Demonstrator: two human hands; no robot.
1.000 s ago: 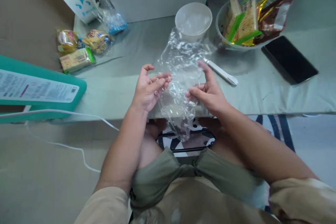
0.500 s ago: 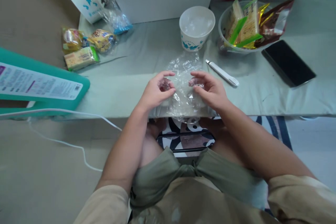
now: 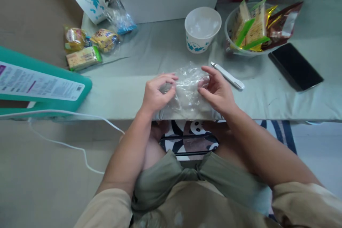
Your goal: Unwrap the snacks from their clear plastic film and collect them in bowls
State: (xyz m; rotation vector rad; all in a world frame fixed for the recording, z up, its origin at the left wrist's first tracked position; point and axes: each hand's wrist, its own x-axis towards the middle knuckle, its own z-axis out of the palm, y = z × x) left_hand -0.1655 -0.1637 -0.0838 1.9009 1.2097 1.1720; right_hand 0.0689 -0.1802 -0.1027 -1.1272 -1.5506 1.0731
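Pale green cloth covers the low table (image 3: 267, 103); both hands, left hand (image 3: 157, 94) and right hand (image 3: 219, 91), pinch a crumpled clear plastic bag (image 3: 187, 89) at its near edge, cardboard flooring (image 3: 32, 171) below.

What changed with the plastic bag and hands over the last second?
The clear plastic bag, held up spread open before, has come down onto the table edge and been gathered into a bundle. The left hand and right hand moved closer together and now press it from both sides. The cup, white pen and phone stayed put.
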